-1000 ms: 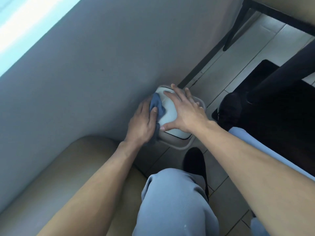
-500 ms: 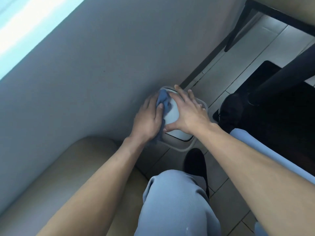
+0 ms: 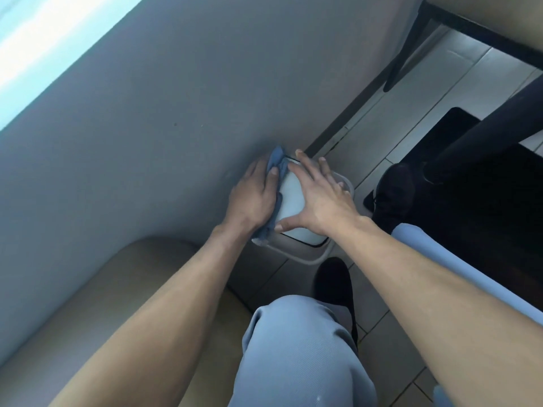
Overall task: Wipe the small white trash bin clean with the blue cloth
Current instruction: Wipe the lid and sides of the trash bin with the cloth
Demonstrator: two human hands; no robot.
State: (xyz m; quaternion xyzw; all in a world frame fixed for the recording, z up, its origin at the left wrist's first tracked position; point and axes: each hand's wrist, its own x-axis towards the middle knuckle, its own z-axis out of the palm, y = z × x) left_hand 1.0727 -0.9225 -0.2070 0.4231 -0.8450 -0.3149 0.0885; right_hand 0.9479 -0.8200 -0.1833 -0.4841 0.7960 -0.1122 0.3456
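The small white trash bin (image 3: 293, 201) stands on the tiled floor against the grey wall, its white lid framed by a grey rim. My left hand (image 3: 252, 198) presses the blue cloth (image 3: 277, 161) against the bin's left side next to the wall; the cloth pokes out above my fingers and below my palm. My right hand (image 3: 320, 198) lies flat on the lid with fingers spread, thumb along the near edge. Much of the lid is hidden under both hands.
A beige cushioned seat (image 3: 123, 304) fills the lower left. My knees in light blue trousers (image 3: 296, 356) and black shoes (image 3: 333, 283) are close to the bin. A dark table base (image 3: 476, 186) and black legs stand at the right.
My left hand has slid the blue cloth along the bin's wall side, away from me toward the far corner. My right hand has stayed flat on the lid.
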